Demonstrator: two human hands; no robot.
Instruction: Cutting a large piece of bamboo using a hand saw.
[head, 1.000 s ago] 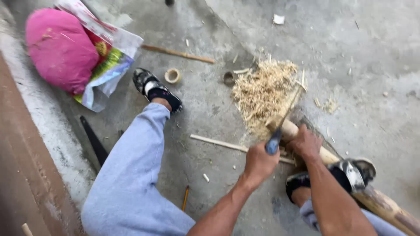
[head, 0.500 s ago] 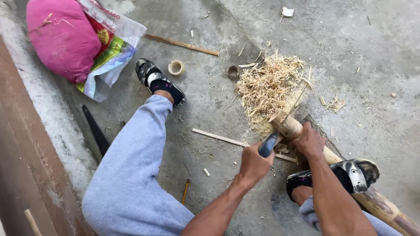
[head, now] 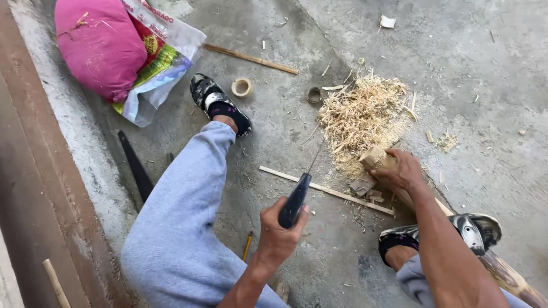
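My left hand (head: 278, 232) grips a knife (head: 295, 199) by its dark handle, the thin blade pointing up and away, clear of the wood. My right hand (head: 402, 170) is wrapped over the cut end of a long wooden pole (head: 508, 276) that lies on the concrete and runs under my right sandal (head: 474, 228). A pile of pale wood shavings (head: 362, 114) lies just beyond the pole's end. Small wood chips (head: 365, 188) sit beside my right hand.
A thin wooden strip (head: 325, 189) lies between my hands. My left leg in grey trousers ends in a sandal (head: 220, 105). A pink bundle (head: 100, 45) on a printed plastic bag, a tape roll (head: 242, 86), a stick (head: 251, 58), a dark blade (head: 136, 166) and a pencil (head: 247, 246) lie around. A brick-red ledge (head: 34, 188) runs along the left.
My left hand has drawn the knife back from the pole's end, toward me and to the left. My right hand has slid up over the pole's cut end.
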